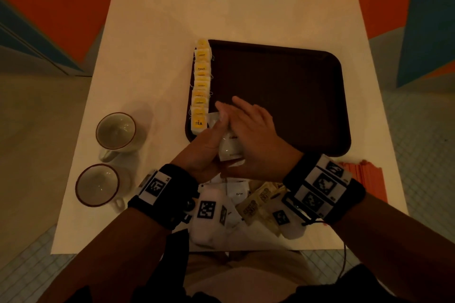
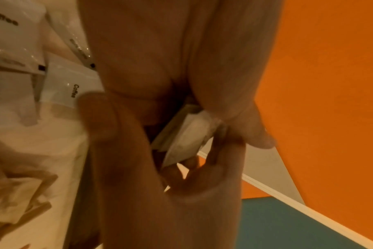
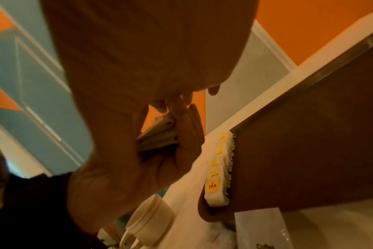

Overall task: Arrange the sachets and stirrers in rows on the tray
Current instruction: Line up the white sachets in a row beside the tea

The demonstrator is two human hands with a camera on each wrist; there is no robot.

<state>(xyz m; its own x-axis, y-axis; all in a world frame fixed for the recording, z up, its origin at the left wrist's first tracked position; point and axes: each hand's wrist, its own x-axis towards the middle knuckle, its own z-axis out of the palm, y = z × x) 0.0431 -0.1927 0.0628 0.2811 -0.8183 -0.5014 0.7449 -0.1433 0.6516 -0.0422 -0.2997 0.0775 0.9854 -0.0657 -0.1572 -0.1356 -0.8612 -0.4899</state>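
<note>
Here, both hands meet over the near-left corner of the tray [image 1: 283,96], squaring up a small stack of white sachets [image 1: 230,147] between them. The left hand [image 1: 205,149] holds the stack from below, its thumb and curled fingers pinching the packets' edges; the right hand [image 1: 254,135] lies against the stack's other side, fingers extended and held close together. Seen from the left wrist, the packets [image 2: 185,134] stand on edge between the two palms.

One row looks finished: tea bags [image 1: 201,86] with yellow tags overlap in a line along the tray's left edge. The rest of the tray is bare. The held sachets probably start a second row beside the tea.

Much is left. More coffee sachets [image 1: 237,190] and brown sachets [image 1: 261,200] lie in a loose heap on the table [image 1: 246,7] near the person, just under the wrists. The orange stirrers [image 1: 362,174] sit bundled at the right, off the tray, apparently untouched. Two cups [image 1: 115,130] stand to the left, well apart from the tray.
</note>
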